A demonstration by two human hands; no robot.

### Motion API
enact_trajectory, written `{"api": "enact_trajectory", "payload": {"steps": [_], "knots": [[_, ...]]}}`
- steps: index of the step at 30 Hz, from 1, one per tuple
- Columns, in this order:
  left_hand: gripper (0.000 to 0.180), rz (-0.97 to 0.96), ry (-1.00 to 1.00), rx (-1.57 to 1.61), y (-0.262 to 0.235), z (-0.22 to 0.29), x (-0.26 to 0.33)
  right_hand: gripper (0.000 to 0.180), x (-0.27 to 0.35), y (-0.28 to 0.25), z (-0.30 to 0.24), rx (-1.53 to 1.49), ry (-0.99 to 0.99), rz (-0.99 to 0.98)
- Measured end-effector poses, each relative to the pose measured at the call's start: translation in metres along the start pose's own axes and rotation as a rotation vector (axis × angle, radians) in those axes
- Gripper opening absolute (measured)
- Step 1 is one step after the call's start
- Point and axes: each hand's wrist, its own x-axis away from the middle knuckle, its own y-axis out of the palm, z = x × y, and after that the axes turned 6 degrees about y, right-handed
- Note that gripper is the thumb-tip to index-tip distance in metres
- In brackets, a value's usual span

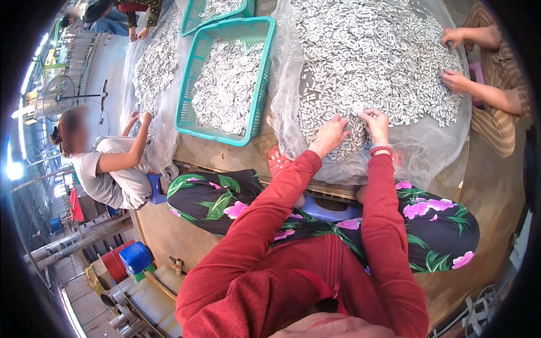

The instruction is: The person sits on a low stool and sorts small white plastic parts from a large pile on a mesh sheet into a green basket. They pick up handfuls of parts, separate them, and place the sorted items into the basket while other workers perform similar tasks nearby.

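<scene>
A broad heap of small silvery metal pieces [372,62] is spread over a translucent plastic sheet [417,146] in front of me. At the heap's near edge my left hand [332,135] is closed, fingers curled and bunched; what they hold, if anything, is too small to make out. Just to its right my right hand [376,125], below a red beaded bracelet [381,149], pinches a small pale metal piece [357,107] over the heap. A few loose pieces lie between the two hands.
Left of the heap stands a teal plastic basket [263,84] of flat metal pieces, with another teal basket [194,25] behind it. A co-worker's hands [455,81] reach in from the right. A seated person [112,169] works at another pile [155,73] on the left.
</scene>
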Motion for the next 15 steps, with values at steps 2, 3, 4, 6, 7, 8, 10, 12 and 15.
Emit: {"api": "enact_trajectory", "payload": {"steps": [2, 3, 4, 6, 7, 8, 10, 12, 15], "knots": [[0.030, 0.014, -0.004, 0.145, -0.009, -0.010, -0.010, 0.014, 0.010, -0.010, -0.024, -0.592, 0.121, -0.300], [0.033, -0.007, -0.100, 0.312, -0.030, -0.003, -0.012, 0.011, 0.024, -0.012, -0.049, -0.608, 0.118, -0.342], [0.034, 0.109, -0.124, 0.594, -0.018, -0.021, -0.017, 0.011, 0.021, -0.011, -0.056, -0.321, 0.072, -0.300], [0.032, -0.028, -0.452, 1.436, -0.052, -0.007, -0.023, 0.010, 0.015, -0.019, -0.062, 0.246, -0.014, -0.172], [0.025, 0.100, -0.508, 1.508, -0.071, 0.011, -0.023, 0.011, 0.018, -0.018, -0.070, 0.244, -0.036, -0.204], [0.021, 0.068, -0.357, 1.615, -0.081, 0.012, -0.020, 0.010, 0.022, -0.015, -0.077, 0.094, -0.055, -0.272], [0.012, 0.159, -0.277, 1.637, -0.095, 0.021, -0.020, 0.010, 0.030, -0.010, -0.089, -0.207, -0.085, -0.404], [0.013, 0.104, -0.266, 1.587, -0.100, 0.017, -0.018, 0.013, 0.039, -0.005, -0.105, -0.229, -0.081, -0.450], [0.015, 0.075, -0.266, 1.518, -0.102, 0.017, -0.014, 0.020, 0.051, 0.000, -0.116, -0.286, -0.084, -0.522]]}}
